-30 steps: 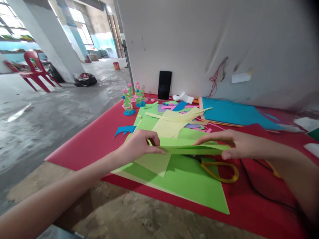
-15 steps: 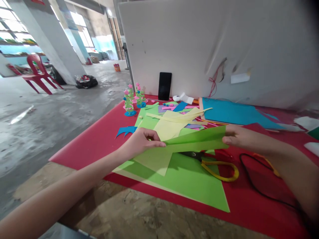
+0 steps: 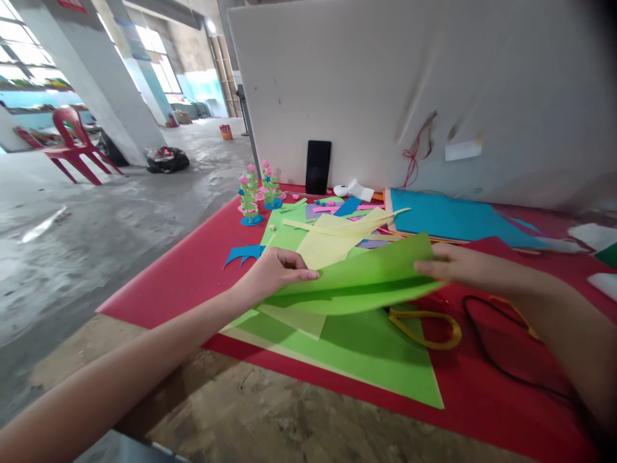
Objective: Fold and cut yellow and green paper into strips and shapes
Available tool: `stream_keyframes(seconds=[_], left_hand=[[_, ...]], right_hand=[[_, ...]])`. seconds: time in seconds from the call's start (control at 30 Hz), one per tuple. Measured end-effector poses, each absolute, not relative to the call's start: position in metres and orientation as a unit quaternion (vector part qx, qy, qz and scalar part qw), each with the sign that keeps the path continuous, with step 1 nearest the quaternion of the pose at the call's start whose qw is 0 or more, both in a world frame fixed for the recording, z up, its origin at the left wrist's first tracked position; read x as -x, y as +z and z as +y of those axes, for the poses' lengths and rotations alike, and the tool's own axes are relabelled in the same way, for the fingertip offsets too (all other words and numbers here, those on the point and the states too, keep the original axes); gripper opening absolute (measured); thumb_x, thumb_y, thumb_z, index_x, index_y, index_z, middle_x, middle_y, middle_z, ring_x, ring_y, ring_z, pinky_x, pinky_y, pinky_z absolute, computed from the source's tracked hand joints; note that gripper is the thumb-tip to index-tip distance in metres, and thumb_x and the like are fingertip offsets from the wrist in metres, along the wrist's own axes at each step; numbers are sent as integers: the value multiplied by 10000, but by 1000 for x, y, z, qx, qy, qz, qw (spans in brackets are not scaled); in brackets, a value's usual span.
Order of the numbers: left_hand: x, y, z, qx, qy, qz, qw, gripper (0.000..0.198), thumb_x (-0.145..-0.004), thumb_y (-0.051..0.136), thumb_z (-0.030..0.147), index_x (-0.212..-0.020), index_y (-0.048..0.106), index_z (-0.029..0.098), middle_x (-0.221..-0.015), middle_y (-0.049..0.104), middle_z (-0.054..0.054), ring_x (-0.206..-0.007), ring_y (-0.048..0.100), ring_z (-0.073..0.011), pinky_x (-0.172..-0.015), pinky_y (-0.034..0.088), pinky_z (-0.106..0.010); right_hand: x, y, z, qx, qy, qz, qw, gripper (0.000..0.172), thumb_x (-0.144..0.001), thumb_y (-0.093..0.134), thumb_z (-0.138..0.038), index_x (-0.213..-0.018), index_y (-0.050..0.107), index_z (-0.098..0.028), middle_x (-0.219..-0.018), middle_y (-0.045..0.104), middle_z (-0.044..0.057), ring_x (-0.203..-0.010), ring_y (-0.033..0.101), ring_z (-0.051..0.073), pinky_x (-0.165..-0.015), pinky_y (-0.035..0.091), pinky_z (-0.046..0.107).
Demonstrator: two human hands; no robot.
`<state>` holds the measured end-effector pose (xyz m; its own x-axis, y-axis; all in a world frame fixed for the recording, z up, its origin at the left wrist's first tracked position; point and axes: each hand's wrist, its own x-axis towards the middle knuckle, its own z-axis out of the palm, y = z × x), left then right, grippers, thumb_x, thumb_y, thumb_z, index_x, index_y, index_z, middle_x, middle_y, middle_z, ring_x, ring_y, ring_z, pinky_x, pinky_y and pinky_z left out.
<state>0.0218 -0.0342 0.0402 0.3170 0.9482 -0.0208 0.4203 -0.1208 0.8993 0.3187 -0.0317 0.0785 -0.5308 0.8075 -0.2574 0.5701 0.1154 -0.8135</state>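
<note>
From my feed I see a grey floor (image 3: 159,212), red chair (image 3: 72,149), pillar (image 3: 94,83), bright window (image 3: 165,74), glowing lamp (image 3: 211,26) and, ahead, a pale panel (image 3: 347,77).

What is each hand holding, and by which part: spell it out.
Both hold the green paper: the left hand near its left end, the right hand by its right end.

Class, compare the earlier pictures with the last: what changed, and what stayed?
The right hand has raised the right end of the folded green paper, and its layers have spread apart, the nearer one dropping toward the person. The left hand still pinches it; scissors and phone stayed put.
</note>
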Motion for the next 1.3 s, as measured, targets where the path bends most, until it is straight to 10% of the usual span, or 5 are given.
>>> stream_keyframes(seconds=[0.17,0.6,0.77,1.07,1.3], left_hand=[[-21,49,-40,-721,314,501,362,314,-629,661,438,-551,593,142,-585,605,-8,-538,503,-102,-514,371,-215],[-29,107,-6,-814,431,320,-220,169,-758,593,312,-894,591,211,-904,630,-24,-920,550,-199,-829,403,-374],[-56,92,-10,-848,373,125,-356,134,-815,498,159,-847,565,270,-926,636,75,-907,561,-111,-979,334,-353],[-76,97,-41,-909,337,198,-145,457,-819,435,489,-1131,516,165,-1166,589,-54,-1088,512,-190,-1089,117,-463],[-75,99,-48,-922,331,196,-34,539,-745,527,521,-1140,498,154,-1089,624,-84,-1013,563,-202,-991,338,-381]], right_hand=[[-318,78,-30,461,419,-778,86,545,-683,642,-327,-1207,519,-236,-1185,577,36,-1065,533,256,-859,470,337],[-304,80,-37,498,494,-639,316,370,-708,631,-326,-1072,606,-265,-1143,610,23,-1065,541,242,-904,449,369],[-285,88,-53,502,541,-586,334,335,-718,626,-304,-1047,613,-242,-1032,666,27,-909,627,206,-766,521,302],[-275,97,-75,436,591,-579,355,242,-661,658,-274,-887,658,-360,-772,703,-90,-710,664,175,-566,561,241],[-278,101,-92,494,463,-659,327,141,-669,621,-381,-808,643,-388,-740,682,-68,-670,648,218,-469,563,291]])
